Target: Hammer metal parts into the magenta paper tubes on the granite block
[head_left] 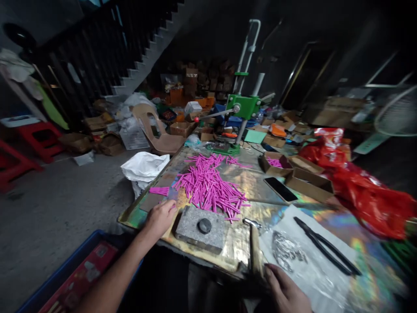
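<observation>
My left hand (162, 218) is closed in a pinch at the table's left front, beside a grey stone block (189, 219). A bit of pink shows at its fingertips, apparently a thin pink stick mostly hidden by the fingers. On the block sits a small black round piece (204, 225). Behind it spreads a heap of pink sticks (208, 187), with a small row of sticks (159, 191) laid out to the left. My right hand (286, 289), at the front edge, has its fingers curled at the handle end of a hammer (256, 248); the grip is partly blurred.
Black-handled pliers (325, 245) and a clear plastic bag (288, 250) lie on white sheeting at right. Farther back are a phone (280, 189), cardboard boxes (309, 184), red plastic bags (368, 191) and a green hand press (243, 106). A white sack (143, 167) stands left of the table.
</observation>
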Motion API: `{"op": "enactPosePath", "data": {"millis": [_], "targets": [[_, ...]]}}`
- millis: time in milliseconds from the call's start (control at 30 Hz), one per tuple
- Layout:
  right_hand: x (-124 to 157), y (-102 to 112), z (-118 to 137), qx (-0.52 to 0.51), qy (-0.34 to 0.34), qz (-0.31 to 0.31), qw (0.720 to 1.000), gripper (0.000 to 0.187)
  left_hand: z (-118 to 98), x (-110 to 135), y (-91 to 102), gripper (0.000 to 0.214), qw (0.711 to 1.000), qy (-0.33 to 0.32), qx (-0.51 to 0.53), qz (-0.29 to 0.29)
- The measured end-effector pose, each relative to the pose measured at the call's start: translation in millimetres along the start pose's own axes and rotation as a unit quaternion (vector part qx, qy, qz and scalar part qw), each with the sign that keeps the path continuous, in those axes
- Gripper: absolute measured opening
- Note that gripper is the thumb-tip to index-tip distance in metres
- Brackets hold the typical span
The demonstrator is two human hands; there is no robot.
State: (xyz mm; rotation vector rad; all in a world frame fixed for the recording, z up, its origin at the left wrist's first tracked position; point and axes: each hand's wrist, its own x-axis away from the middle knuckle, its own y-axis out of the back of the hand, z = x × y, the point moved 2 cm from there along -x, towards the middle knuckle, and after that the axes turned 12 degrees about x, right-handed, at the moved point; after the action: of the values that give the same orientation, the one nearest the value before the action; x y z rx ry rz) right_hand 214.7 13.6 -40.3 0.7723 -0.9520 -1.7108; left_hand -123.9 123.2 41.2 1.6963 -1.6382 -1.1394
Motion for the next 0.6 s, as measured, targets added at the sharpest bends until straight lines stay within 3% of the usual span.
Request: {"op": "enactPosePath", "data": {"millis": [67,167,300,433,600], "targets": [[-12.8,4.3,15.4,0.036,0.050,-0.030,0.998,0.042,-17.8,7.1,-4.1,0.017,0.998,-0.044,0.037,-0.011],[-38.8,1.4,43.3,0.152,0.164,0.006,0.975,0.038,-37.2,23.7,-16.1,0.018,0.992,-0.087,0.096,-0.010],[-74.1,-11.7,75.5,0.195,0.210,0.021,0.958,0.024,-45.3,45.5,-32.9,0.021,0.980,-0.135,0.145,-0.016],[-96.0,-30.5,89.7,0.242,0.219,0.023,0.945,0.021,-32.5,55.3,-35.4,0.027,0.968,-0.176,0.168,-0.059],[-103.0,-38.4,89.5,0.271,0.228,0.020,0.935,0.024,0.4,61.2,-28.4,0.032,0.964,-0.189,0.158,-0.097]]}}
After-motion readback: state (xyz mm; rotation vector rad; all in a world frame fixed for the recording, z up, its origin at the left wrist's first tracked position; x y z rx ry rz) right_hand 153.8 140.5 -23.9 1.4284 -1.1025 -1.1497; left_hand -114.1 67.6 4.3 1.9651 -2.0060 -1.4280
